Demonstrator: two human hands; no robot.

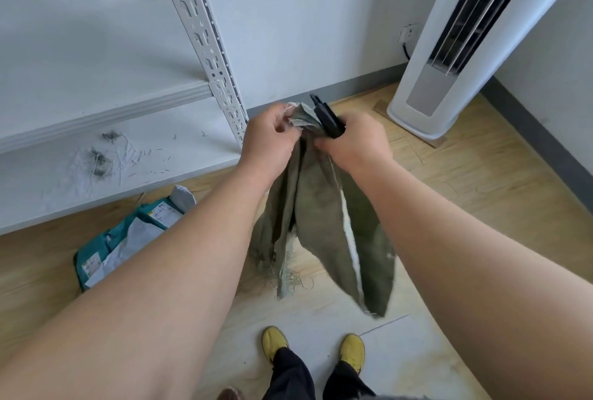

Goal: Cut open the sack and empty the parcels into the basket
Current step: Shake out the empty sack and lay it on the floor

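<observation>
Both hands held up at chest height w/ the sack (321, 223) hanging limp below them (looks emptied). Left hand (268, 140) pinches its bunched top edge; right hand (353, 140) grips fabric plus a black cutter (327, 115). Parcels (128, 239) sit in the teal basket (96, 249), down-left of left hand.
</observation>
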